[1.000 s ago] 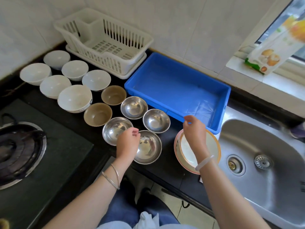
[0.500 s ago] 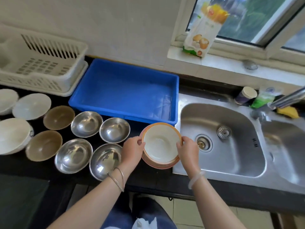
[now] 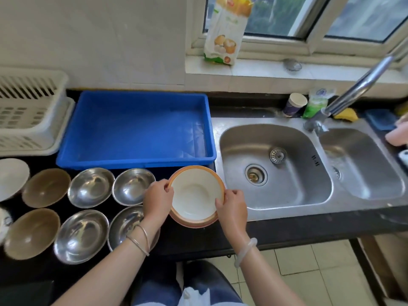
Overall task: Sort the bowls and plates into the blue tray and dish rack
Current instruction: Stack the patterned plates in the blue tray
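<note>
A small stack of orange-rimmed white plates (image 3: 195, 193) sits on the black counter between the steel bowls and the sink. My left hand (image 3: 157, 200) grips the top plate's left rim and my right hand (image 3: 231, 207) grips its right rim. Behind the stack lies the blue tray (image 3: 136, 160), with nothing in it. The white dish rack (image 3: 31, 111) stands at the far left. Several steel bowls (image 3: 90, 187), two brown bowls (image 3: 46, 187) and a white bowl (image 3: 11, 176) line the counter to the left.
A double steel sink (image 3: 276, 164) with a tap (image 3: 353, 89) lies right of the plates. A cup (image 3: 294, 104), a green pack and a yellow sponge stand behind it. A food bag (image 3: 227, 29) leans on the window sill.
My left hand has left the steel bowl and taken the plate's left rim; my right hand has shifted to its right rim. The view has swung right, toward the sink.
</note>
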Available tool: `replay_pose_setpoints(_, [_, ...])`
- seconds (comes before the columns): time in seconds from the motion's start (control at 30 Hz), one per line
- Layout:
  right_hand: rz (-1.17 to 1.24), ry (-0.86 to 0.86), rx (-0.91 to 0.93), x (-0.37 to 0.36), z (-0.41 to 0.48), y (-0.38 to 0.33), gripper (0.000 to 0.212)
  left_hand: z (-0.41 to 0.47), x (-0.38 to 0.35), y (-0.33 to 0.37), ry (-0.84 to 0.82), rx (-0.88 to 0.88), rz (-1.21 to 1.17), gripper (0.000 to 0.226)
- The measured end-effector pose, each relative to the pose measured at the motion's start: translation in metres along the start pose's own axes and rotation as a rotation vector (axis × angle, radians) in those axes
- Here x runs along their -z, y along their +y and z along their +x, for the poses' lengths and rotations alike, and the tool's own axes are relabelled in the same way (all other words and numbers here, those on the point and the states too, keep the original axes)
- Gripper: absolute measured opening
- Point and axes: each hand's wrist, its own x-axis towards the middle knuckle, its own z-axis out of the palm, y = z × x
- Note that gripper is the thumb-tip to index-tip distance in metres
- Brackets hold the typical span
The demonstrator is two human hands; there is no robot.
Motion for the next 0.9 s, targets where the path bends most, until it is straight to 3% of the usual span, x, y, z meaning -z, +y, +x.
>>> replay_pose_setpoints(0.1, [0.06,-0.005,-0.036,0.001,-0.003,-0.004,0.005,-0.001,0.002,0.002,-0.039,0.004,-0.01,0.018])
replay_pose_setpoints(0.27, [0.112,0.035,-0.059,0.016,-0.008,-0.007,0.013,0.002,0.011,0.013,-0.05,-0.053,-0.042,0.017])
replay_pose_setpoints(0.47, [0.144,0.199,-0.071,0.066,-0.008,-0.003,0.012,0.003,0.013,0.058,-0.116,-0.152,-0.121,0.014])
replay_pose_setpoints(0.6, [0.146,0.275,-0.123,0.099,-0.009,0.016,0.009,-0.006,-0.009,0.087,-0.207,-0.184,-0.2,0.011])
replay_pose_setpoints(0.9, [0.08,0.246,-0.305,0.11,-0.01,0.082,0.01,-0.03,-0.082,0.097,-0.342,-0.178,-0.097,0.016])
